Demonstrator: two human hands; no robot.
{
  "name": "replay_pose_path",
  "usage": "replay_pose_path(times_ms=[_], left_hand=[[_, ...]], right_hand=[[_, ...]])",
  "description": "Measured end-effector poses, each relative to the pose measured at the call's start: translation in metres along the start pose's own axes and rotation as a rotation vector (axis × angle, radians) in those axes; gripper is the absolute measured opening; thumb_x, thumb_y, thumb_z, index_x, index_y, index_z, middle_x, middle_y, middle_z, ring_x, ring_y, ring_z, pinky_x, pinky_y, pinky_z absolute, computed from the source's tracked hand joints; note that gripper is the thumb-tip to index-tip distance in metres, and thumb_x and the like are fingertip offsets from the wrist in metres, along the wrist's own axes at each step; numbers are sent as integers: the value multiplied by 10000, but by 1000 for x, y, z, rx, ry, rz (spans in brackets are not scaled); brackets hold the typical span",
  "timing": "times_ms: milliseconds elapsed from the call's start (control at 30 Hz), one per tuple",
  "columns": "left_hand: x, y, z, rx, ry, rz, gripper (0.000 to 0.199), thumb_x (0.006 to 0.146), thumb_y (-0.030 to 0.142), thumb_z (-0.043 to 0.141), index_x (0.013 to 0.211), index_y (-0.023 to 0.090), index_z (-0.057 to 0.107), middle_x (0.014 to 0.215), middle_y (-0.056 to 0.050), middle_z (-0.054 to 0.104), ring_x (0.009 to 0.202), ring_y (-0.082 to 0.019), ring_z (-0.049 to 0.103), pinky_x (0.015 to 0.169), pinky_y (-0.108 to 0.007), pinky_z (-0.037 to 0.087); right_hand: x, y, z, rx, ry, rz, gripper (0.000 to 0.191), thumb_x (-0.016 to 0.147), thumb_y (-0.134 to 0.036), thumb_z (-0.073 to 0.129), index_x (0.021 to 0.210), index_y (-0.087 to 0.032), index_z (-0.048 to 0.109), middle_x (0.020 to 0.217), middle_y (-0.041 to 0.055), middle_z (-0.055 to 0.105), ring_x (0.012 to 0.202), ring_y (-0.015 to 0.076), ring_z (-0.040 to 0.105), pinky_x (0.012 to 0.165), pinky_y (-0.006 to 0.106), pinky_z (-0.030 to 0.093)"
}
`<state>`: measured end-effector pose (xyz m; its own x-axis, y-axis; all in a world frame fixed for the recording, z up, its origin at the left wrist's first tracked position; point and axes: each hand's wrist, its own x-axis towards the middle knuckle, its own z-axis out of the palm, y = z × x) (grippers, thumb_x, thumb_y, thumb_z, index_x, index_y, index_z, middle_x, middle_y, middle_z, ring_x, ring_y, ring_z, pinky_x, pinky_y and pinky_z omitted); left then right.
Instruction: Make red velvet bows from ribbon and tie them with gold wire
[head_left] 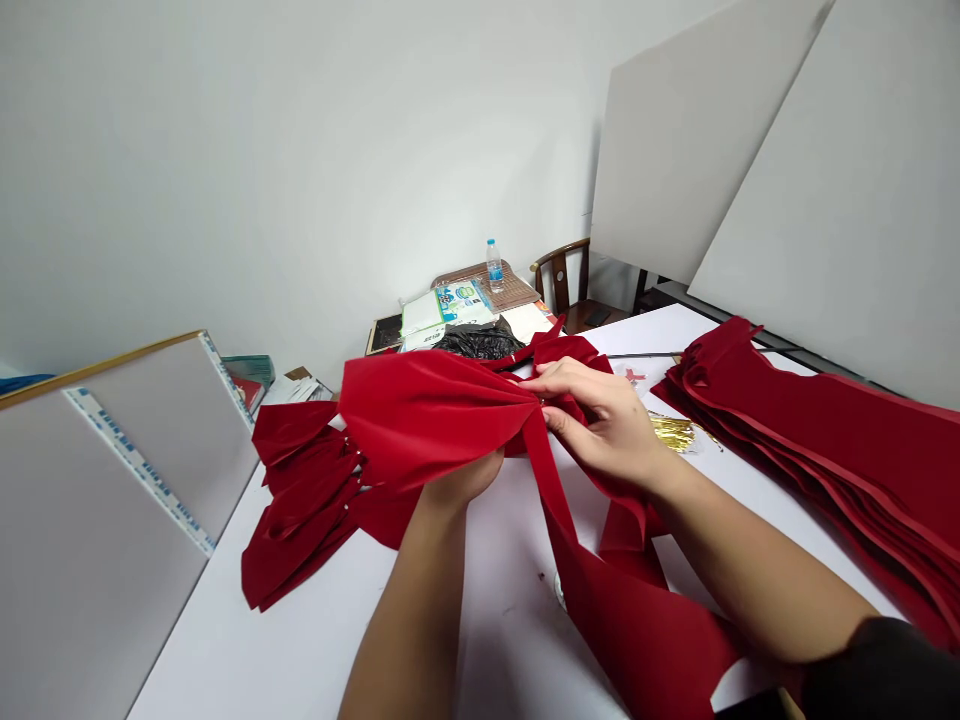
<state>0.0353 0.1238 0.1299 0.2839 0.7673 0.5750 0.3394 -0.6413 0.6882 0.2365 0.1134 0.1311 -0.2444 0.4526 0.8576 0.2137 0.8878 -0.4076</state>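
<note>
We have the right hand in a narrow grip pinching the gathered red velvet at frame centre, left hand beneath it, grip mostly hidden so cannot tell; best to hold the pleats even and tight above the white bench.

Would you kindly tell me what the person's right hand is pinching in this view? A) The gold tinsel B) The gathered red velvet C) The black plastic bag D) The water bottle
B. The right hand pinches the red velvet at the point where its folds gather.
</note>
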Motion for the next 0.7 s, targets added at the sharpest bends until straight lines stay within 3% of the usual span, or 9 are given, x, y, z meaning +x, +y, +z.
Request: replay_pose_path(times_ms=[100,200,300,400,533,700], left_hand=[[-1,6,0,17,21,26,227,915,369,691,1059,218,779,1183,-73,791,1135,-296,736,1065,-464,574],[-1,19,4,-74,133,-45,163,895,307,717,995,197,785,1065,-69,813,1029,-277,763,938,-410,615],[1,29,10,-248,149,-144,96,874,245,730,926,175,771,904,-54,809,884,-229,772,785,-322,622],[1,32,15,-337,174,-180,55,843,188,720,884,161,744,863,-51,798,829,-201,771,758,-287,616],[-2,33,19,-305,214,-132,43,849,171,701,879,160,730,878,-55,794,824,-186,773,764,-273,622],[-6,39,20,-130,244,-40,82,883,133,667,923,171,726,919,-57,784,839,-181,761,751,-273,619]], right_hand=[[0,5,1,56,26,54,244,970,-192,674,1201,-214,747,1054,67,755,976,186,699,985,372,557],[-1,7,1,106,57,128,204,964,-233,697,1154,-213,769,1057,77,759,1001,196,713,901,332,572],[-2,6,2,179,84,204,174,966,-266,704,1116,-216,776,1045,68,759,960,181,713,867,306,574],[-3,6,3,239,86,308,187,971,-315,704,1109,-207,769,1010,60,752,899,168,702,811,287,567],[-4,7,4,306,81,398,176,968,-344,708,1049,-191,742,965,53,731,854,157,663,788,282,545],[-6,4,5,318,18,445,182,1001,-355,659,1097,-204,693,1042,62,712,948,181,654,891,322,535]])
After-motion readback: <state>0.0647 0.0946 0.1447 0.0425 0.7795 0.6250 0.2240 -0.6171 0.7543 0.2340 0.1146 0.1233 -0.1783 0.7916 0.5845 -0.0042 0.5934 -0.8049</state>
